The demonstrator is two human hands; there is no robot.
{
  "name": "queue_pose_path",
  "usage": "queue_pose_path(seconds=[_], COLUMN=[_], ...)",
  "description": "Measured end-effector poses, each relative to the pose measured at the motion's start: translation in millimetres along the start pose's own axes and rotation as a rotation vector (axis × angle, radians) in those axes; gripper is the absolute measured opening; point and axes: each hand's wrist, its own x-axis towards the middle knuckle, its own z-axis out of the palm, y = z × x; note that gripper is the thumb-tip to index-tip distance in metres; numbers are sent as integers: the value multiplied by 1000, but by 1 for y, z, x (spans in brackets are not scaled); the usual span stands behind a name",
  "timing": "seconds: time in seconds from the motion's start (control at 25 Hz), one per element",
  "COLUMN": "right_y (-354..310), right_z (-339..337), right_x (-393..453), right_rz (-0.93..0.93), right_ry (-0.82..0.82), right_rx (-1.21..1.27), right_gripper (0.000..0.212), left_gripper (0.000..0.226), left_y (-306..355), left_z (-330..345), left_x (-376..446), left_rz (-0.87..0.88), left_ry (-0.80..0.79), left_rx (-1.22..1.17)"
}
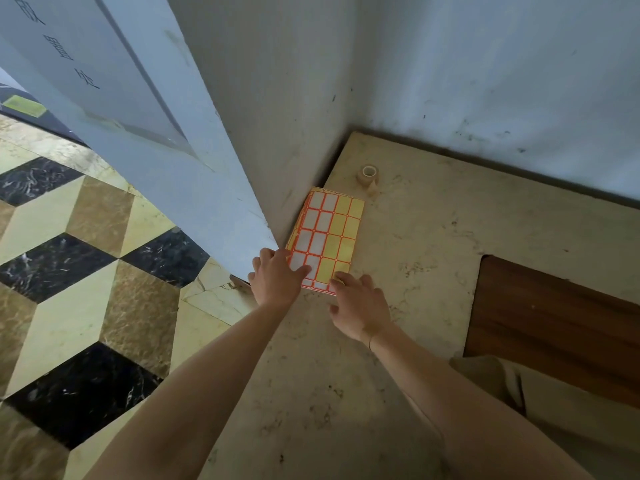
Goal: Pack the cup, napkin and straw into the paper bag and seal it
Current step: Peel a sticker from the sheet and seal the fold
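Note:
A sheet of sticker labels (329, 233), red-bordered with white and yellow rectangles, lies flat on the beige stone counter (433, 244) against the wall corner. My left hand (277, 277) rests on its near left corner with fingers pressing down on the sheet. My right hand (360, 306) touches the near right corner, fingers spread, fingertips at a yellow label. A small roll of tape (369, 174) stands just beyond the sheet. No cup, napkin, straw or paper bag shows in view.
White walls (485, 81) close the counter at the back and left. A dark wooden panel (554, 323) sits at the right. Left of the counter edge the patterned tile floor (86, 254) lies below. Beige cloth (536, 393) shows at the lower right.

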Motion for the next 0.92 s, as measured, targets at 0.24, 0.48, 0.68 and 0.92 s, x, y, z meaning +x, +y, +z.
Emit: queue_pose_path(seconds=[0.24, 0.48, 0.68, 0.92], right_y=[2, 0, -2, -7], right_z=[0, 6, 6, -10], right_x=[1, 1, 2, -8], right_rz=[6, 65, 108, 116], right_ry=[-3, 69, 108, 183], right_rx=[41, 114, 209, 328], right_gripper=[44, 43, 53, 62], left_gripper=[44, 24, 11, 14], left_y=[2, 1, -2, 5], left_z=[-4, -11, -16, -36], left_x=[0, 7, 4, -12], left_rz=[-83, -151, -112, -113], left_ry=[-24, -114, -84, -61], left_rx=[-319, -448, -338, -531])
